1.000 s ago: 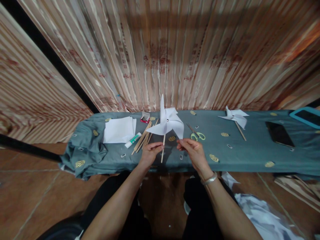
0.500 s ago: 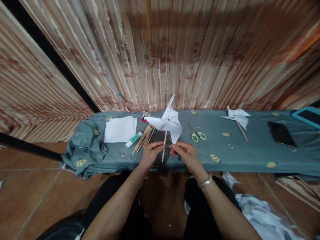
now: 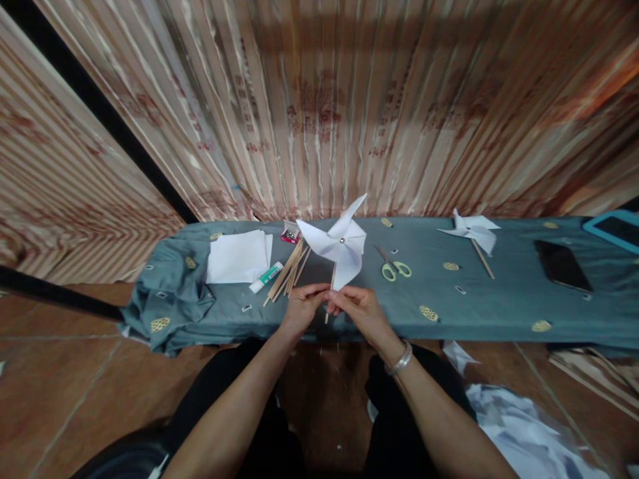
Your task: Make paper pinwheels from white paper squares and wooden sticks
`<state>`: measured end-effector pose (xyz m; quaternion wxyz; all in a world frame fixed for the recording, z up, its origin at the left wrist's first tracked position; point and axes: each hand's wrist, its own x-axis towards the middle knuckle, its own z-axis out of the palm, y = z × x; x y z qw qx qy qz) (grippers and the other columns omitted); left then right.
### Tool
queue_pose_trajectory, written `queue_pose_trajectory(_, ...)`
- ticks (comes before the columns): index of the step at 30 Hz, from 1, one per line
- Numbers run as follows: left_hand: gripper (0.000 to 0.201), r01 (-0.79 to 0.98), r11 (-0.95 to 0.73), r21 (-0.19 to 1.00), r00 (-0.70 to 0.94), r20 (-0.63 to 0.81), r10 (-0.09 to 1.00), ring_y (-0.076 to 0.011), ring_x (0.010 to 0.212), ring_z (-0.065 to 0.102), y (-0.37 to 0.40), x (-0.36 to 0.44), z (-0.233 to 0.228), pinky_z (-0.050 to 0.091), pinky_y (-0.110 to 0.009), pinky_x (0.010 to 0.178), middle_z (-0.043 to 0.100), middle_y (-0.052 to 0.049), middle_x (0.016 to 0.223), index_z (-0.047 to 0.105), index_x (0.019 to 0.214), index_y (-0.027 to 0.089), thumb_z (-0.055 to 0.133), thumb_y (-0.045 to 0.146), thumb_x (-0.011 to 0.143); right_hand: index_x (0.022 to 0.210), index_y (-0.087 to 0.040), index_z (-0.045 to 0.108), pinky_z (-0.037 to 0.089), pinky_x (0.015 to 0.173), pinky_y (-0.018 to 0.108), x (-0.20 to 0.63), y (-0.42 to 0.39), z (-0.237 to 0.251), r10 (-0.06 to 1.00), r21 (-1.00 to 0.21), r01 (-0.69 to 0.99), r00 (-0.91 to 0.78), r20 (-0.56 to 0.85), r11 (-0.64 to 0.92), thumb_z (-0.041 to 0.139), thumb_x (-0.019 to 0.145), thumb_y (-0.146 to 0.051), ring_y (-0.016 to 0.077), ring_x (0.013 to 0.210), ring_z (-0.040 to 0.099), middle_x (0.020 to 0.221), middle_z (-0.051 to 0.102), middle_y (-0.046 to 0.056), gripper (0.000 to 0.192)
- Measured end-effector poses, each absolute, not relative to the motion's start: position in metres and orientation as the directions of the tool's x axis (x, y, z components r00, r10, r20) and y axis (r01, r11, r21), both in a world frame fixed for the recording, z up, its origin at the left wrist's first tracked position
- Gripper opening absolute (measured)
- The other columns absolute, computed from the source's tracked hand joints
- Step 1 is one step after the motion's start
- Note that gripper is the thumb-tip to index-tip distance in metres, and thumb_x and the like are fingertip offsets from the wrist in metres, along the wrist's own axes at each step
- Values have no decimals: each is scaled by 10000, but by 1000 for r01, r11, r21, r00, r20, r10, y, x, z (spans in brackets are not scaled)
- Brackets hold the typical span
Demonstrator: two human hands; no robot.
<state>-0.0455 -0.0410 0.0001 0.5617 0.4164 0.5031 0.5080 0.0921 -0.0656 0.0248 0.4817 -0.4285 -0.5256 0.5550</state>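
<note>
- Biggest thing in the shot is the striped curtain (image 3: 319,113) filling the whole top half, with a long surface (image 3: 499,299) under a grey-blue cloth running across the middle of the frame.
- Left of centre on that cloth there's a stack of white paper (image 3: 238,257), and far right a dark phone (image 3: 559,266) plus the corner of a blue-edged tablet (image 3: 612,229).
- The white paper pinwheel (image 3: 338,245) is held upright dead centre, just above the near edge of the surface, silver pin in its hub and its stick (image 3: 329,293) running down between both hands.
- Left hand (image 3: 299,307) has its fingers pinched shut on the stick from the left side.
- Right hand (image 3: 362,307) is right up against it, fingers closed on the same stick from the right; silver bracelet on that wrist.
- A second pinwheel (image 3: 472,229) lies flat over in the upper right part of the cloth, well apart from the hands.
- Bundle of wooden sticks (image 3: 287,273) lies just left of the held one, glue stick (image 3: 266,278) beside them.
- Green-handled scissors (image 3: 394,266) just right of centre, and a tiny red box of pins (image 3: 288,234) behind the sticks.
</note>
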Motion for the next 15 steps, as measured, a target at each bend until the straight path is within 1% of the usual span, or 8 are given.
queue_pose_trajectory(3,323,-162,136,977,-2,-138,990,-185,681,654,-41,-48,0,520,-314,738,753,-39,698,783,708,182,847,398,476,669,-190,726,473,568,255,98,-65,29,977,-999,-30,-211,39,33,684,743,-573,125,544,577,598,685,19,393)
queue_pose_trajectory(5,342,-173,141,975,8,-141,990,-196,735,670,-42,-50,0,516,-330,797,765,-50,752,787,743,177,850,401,492,697,-186,733,460,545,249,109,-63,30,982,-999,-9,-182,52,51,684,742,-579,120,526,562,580,674,16,399)
queue_pose_trajectory(6,353,-179,146,973,13,-146,989,-203,763,676,-42,-51,0,512,-340,828,770,-55,781,789,760,177,855,399,494,700,-186,732,454,532,247,116,-61,30,988,-998,-9,-136,65,65,683,742,-582,117,516,554,569,667,14,402)
queue_pose_trajectory(8,366,-191,161,968,20,-161,987,-212,802,683,-42,-52,0,502,-356,873,774,-58,813,792,777,186,867,394,485,687,-189,724,454,528,249,130,-56,27,994,-994,-10,19,109,109,678,748,-581,118,511,550,556,657,12,400)
queue_pose_trajectory(10,362,-196,180,964,24,-179,984,-215,815,685,-43,-53,0,496,-362,894,775,-52,804,791,755,199,877,392,462,752,-196,728,507,612,276,143,-49,22,967,-988,4,202,154,156,686,762,-543,140,590,608,648,702,26,349)
queue_pose_trajectory(11,355,-196,187,963,28,-185,982,-217,819,686,-43,-53,0,493,-365,901,775,-49,796,790,741,205,880,393,453,824,-202,730,535,692,303,148,-46,19,947,-983,5,267,180,185,707,751,-520,164,684,655,739,733,40,327)
queue_pose_trajectory(13,347,-189,200,961,49,-195,980,-221,829,688,-44,-52,0,485,-371,918,774,-48,789,788,724,208,884,395,448,979,-214,712,535,877,377,154,-40,13,919,-973,0,327,219,232,733,735,-494,210,911,689,963,752,73,371)
queue_pose_trajectory(15,347,-171,210,963,73,-200,977,-223,831,688,-45,-51,1,478,-375,928,774,-51,788,788,725,205,883,399,454,1104,-224,671,480,1005,435,156,-36,9,918,-965,-16,316,242,260,735,733,-491,235,1080,655,1141,713,98,461)
